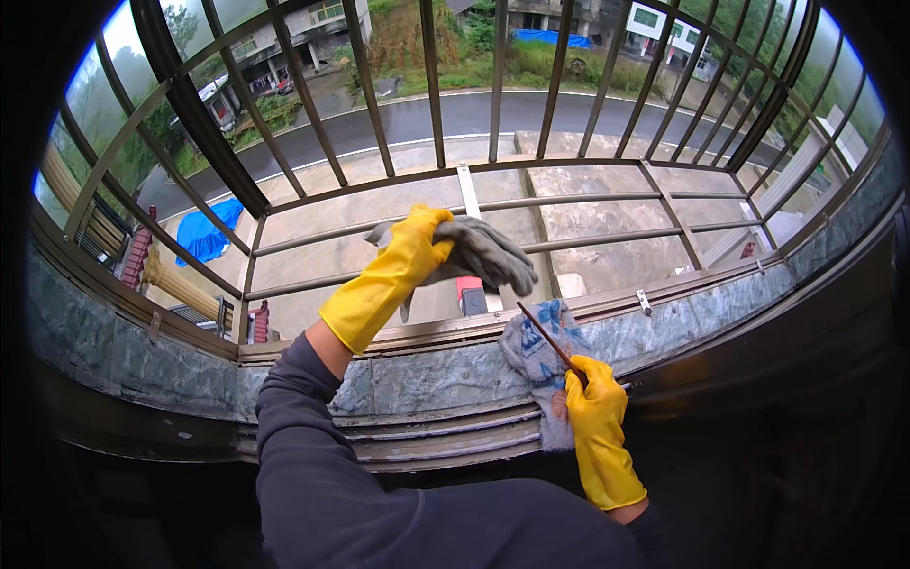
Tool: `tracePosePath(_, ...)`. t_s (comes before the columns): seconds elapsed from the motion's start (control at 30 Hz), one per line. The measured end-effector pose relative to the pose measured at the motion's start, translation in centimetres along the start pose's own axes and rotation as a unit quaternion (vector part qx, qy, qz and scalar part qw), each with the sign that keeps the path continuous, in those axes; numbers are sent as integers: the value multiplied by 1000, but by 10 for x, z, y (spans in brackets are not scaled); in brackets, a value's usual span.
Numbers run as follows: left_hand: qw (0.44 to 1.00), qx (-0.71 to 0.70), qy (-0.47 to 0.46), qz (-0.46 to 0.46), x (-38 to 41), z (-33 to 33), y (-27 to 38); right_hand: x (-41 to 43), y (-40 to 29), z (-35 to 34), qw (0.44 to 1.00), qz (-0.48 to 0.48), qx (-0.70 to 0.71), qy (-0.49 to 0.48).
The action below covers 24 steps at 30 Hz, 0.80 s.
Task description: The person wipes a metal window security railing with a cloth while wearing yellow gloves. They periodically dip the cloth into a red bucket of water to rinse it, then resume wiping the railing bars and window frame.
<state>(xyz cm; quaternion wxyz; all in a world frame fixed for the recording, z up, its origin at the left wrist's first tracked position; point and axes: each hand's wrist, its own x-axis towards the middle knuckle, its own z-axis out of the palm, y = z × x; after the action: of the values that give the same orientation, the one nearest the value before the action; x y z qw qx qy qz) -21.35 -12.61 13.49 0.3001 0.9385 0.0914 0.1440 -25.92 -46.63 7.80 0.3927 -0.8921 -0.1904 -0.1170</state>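
Note:
My left hand (405,267), in a yellow rubber glove, grips a bunched grey cloth (487,252) out over the floor bars of the window cage. The cloth hangs to the right of my fingers. My right hand (596,405), also in a yellow rubber glove, holds a thin brown stick (547,334) that points up and to the left. Behind the stick, a grey towel with blue and orange patterns (530,348) lies over the stone sill (441,377) and hangs down across the window tracks (455,434), beside my right hand.
Metal bars (498,85) enclose the space beyond the sill, with horizontal rails (604,242) low down. A small metal bracket (644,302) stands up from the sill's outer frame at the right. Far below lie concrete ground and a road (469,117).

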Motion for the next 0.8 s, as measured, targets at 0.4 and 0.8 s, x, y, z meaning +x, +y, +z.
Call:
tracePosePath(0.4,912,-99,-258,-303,117,79,-98,11,-4,3,1000,-4,-20,-12)
tracePosePath(0.8,829,-477,-195,-217,73,71,-84,14,-2,9,999,-30,-30,9)
